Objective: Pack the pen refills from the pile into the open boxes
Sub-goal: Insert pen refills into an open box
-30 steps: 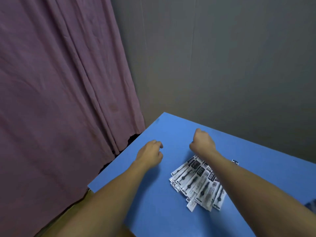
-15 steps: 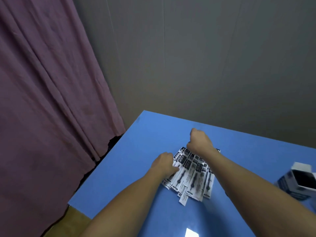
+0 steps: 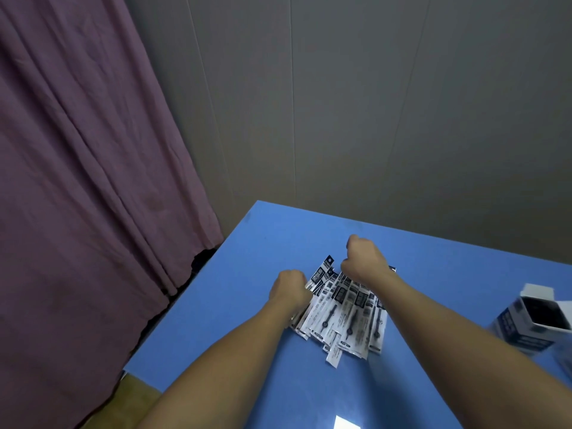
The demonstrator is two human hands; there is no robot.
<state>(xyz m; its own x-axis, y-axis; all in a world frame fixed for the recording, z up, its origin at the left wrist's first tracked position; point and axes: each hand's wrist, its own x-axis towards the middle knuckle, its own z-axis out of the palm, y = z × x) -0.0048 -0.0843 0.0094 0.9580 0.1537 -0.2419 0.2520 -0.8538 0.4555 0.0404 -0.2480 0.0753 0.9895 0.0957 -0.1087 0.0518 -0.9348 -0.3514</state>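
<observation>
both hands point(image 3: 289, 287) point(image 3: 363, 261) on refill pile point(image 3: 346, 320); open box point(image 3: 532, 323) contents unclear.

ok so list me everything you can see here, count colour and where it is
pen refill packets: one fanned pile, too many overlapped to count, white with black print, middle of the table under both hands
open box: one, white and dark blue, flap up, right edge of the table, partly cut off by the frame
table: one, blue, lower right half of the view
white patch: one, on the table at the bottom edge, cannot tell what it is
curtain: one, mauve, hanging on the left
wall: grey panels, behind the table
left hand: one, fingers curled, at the left edge of the pile
right hand: one, fingers curled, at the far end of the pile
</observation>
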